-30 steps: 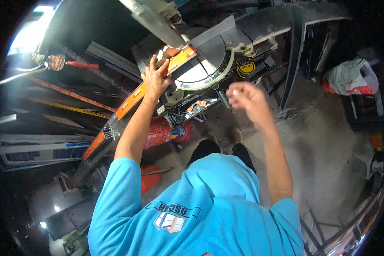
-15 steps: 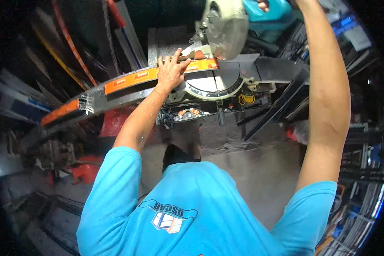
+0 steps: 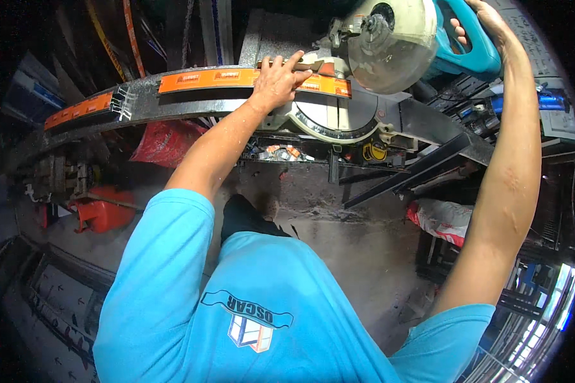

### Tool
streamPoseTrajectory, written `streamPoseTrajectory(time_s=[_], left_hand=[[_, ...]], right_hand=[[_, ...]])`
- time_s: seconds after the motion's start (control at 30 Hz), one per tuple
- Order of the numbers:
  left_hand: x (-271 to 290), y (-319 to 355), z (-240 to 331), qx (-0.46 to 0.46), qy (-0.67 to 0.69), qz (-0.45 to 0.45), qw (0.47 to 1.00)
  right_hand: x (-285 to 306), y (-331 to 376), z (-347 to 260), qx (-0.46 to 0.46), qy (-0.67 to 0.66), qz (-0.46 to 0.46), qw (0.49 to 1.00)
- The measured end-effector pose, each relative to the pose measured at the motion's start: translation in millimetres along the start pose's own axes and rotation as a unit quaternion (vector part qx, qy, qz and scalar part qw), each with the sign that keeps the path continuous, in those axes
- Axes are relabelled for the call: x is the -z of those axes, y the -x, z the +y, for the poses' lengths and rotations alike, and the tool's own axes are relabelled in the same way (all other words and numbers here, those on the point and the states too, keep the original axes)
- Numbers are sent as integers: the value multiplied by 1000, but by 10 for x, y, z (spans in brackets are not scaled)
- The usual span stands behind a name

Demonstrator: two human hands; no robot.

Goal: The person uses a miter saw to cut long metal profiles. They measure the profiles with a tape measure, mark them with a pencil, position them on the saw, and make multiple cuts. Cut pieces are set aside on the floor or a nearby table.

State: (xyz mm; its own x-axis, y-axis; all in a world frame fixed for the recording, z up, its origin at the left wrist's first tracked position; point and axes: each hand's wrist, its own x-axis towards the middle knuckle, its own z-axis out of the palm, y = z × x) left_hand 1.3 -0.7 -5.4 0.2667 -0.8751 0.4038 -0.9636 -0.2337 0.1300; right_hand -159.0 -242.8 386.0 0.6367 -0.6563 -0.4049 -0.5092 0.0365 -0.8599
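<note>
My left hand point(image 3: 278, 82) grips a long metal profile point(image 3: 201, 79) faced with orange film, its fingers bent over the top edge and partly apart. The profile lies on the base of a miter saw point(image 3: 335, 118), and its right end sits below the saw's round blade guard point(image 3: 390, 48). Beside my left fingers a thin brown piece point(image 3: 303, 66) rests along the profile's back. My right hand point(image 3: 485, 25) is closed round the teal saw handle point(image 3: 469, 48) at the upper right; some fingertips show through the handle's opening. The saw head is raised above the profile.
Another orange-filmed piece point(image 3: 80, 110) lies further left on the long grey bench rail point(image 3: 153, 121), next to a small metal clip rack point(image 3: 121, 104). A yellow tape measure point(image 3: 374, 151) sits under the saw. Dark bars point(image 3: 415, 169) jut out at right; a red container point(image 3: 105, 209) stands on the floor.
The view has shifted, so the saw and profile appear further right and more of the saw handle shows. My left hand stays on the profile and my right hand on the handle.
</note>
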Motion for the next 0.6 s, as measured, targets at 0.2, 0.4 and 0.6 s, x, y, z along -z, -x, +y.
streamPoseTrajectory(time_s=[0.2, 0.4, 0.6], left_hand=[[47, -7, 18, 5, -11, -13, 1000], [44, -20, 52, 1, 3, -2, 1000], [48, 4, 35, 3, -18, 5, 1000]], right_hand=[[-49, 129, 355, 43, 17, 43, 998], [-51, 282, 1136, 82, 55, 116, 988], [-354, 499, 1747, 140, 24, 168, 976]])
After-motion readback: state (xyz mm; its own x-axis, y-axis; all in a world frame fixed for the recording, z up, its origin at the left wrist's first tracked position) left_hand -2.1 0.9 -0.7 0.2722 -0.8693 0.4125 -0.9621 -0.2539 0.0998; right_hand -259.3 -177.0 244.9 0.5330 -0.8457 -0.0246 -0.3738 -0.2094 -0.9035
